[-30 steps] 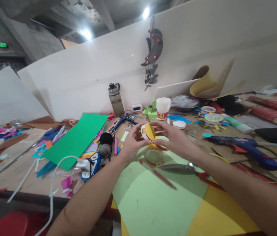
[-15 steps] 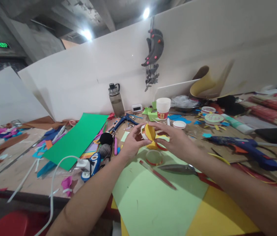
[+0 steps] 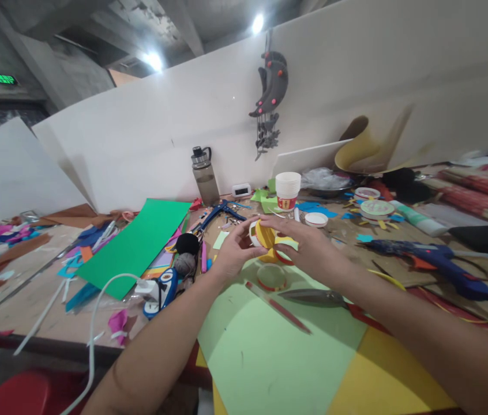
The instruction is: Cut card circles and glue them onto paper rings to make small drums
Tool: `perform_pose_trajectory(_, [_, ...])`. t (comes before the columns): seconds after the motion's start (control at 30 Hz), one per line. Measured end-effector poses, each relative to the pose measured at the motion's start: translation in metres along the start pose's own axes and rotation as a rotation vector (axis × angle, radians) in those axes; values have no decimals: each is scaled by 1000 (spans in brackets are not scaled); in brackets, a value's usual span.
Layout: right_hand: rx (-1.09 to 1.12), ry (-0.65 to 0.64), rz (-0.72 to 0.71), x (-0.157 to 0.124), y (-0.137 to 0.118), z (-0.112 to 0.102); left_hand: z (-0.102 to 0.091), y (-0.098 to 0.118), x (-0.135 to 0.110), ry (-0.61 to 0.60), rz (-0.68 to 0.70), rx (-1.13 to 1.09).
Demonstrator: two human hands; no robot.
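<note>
Gripping a white cup section point(image 3: 251, 237) over the pale green sheet point(image 3: 287, 369) — L hand point(image 3: 232, 251) fingers curled round it, R hand point(image 3: 308, 246) fingers narrow on its yellow paper point(image 3: 265, 233). Risk: too hard a pinch prob. creases paper; a slip could drop it nr. scissors point(image 3: 311, 296) — maybe denting rim.

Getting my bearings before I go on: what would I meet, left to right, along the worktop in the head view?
Heap of pink-and-blue scraps → bright green rectangular sheet → grey see-through bottle → left hand → round white-and-yellow piece → right hand → blue glue gun.
</note>
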State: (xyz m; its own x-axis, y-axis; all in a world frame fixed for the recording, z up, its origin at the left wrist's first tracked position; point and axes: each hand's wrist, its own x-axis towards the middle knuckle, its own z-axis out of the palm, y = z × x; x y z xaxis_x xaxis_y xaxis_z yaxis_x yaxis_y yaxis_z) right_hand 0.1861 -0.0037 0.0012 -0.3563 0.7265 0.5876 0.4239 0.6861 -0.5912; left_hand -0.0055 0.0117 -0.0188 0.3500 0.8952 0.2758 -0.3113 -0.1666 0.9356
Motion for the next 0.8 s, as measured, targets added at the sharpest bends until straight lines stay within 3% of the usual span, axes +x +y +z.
perform_pose_trajectory(0.27, [-14,-18,-53,1,1,0,3,0,-2,-14,-6,26])
perform_pose_trajectory(0.4, [-15,-32,-55,3,0,-1,11,5,-6,6,-71,-48])
perform_pose_trajectory(0.57, [57,-65,24,5,0,-4,13,10,-8,60,-181,-258])
perform_pose_trajectory(0.8, [129,-100,101,5,1,-7,3,5,-3,88,-259,-365])
